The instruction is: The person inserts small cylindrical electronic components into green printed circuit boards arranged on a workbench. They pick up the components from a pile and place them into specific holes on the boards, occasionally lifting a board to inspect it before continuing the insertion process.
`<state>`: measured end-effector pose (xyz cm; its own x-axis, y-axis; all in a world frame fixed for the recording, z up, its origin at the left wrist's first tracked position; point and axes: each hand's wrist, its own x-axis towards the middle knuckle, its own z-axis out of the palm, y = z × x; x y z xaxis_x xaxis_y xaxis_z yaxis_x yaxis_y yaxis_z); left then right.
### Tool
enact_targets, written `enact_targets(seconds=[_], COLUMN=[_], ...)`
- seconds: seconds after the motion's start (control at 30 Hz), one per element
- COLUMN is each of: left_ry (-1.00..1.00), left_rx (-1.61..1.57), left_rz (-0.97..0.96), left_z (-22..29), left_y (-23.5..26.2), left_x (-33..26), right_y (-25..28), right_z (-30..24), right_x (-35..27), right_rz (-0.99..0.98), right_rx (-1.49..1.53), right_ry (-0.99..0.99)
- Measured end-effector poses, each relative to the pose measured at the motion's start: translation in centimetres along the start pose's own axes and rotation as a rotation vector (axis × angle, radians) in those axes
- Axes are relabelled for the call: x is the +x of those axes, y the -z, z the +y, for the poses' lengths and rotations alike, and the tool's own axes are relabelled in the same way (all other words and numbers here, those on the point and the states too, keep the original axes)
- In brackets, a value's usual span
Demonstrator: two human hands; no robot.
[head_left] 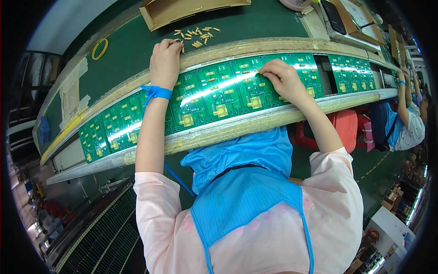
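Observation:
My left hand (166, 61), with a blue strap (158, 92) on its wrist, reaches over the wooden rail. Its fingers are pinched at a small tan resistor (183, 49) with thin wire leads, beside a loose pile of resistors (197, 34) on the green work surface. My right hand (284, 80) is closed in a pinch just above a green circuit board (235, 98); anything between those fingertips is too small or hidden to make out. The board belongs to a row lying in the track, and a few tan resistors (211, 80) lie on it.
A cardboard box (191, 18) stands behind the pile, and a yellow tape roll (100, 49) lies at the left. Wooden rails (255, 49) border the track. A red chair (343, 130) stands at the right, where a co-worker (408, 125) reaches to the line.

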<state>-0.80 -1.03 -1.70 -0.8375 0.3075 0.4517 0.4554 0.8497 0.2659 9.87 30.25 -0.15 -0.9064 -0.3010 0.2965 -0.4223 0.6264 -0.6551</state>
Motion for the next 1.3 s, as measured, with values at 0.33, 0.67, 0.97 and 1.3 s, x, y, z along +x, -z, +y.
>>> enact_targets(seconds=[0.33,0.67,0.97,1.3], left_ry=[0.075,-0.020,-0.110,-0.119], left_rx=[0.095,-0.578,-0.552,-0.552], left_rz=[-0.090,-0.216,-0.243,-0.241], left_z=[-0.2,7.2,8.3,8.5], left_y=[0.6,3.5,1.2,0.9], left_x=[0.1,-2.8,-4.5,-4.8], right_y=[-0.5,0.0,-0.4,-1.7], right_z=[-0.3,-0.3,-3.9,-6.1], right_x=[0.1,0.7,0.8,-1.6], right_rz=[-0.024,-0.126,-0.141,0.029], right_rx=[-0.140,-0.200,-0.478,-0.227], right_ry=[0.129,0.115,0.075,0.055])
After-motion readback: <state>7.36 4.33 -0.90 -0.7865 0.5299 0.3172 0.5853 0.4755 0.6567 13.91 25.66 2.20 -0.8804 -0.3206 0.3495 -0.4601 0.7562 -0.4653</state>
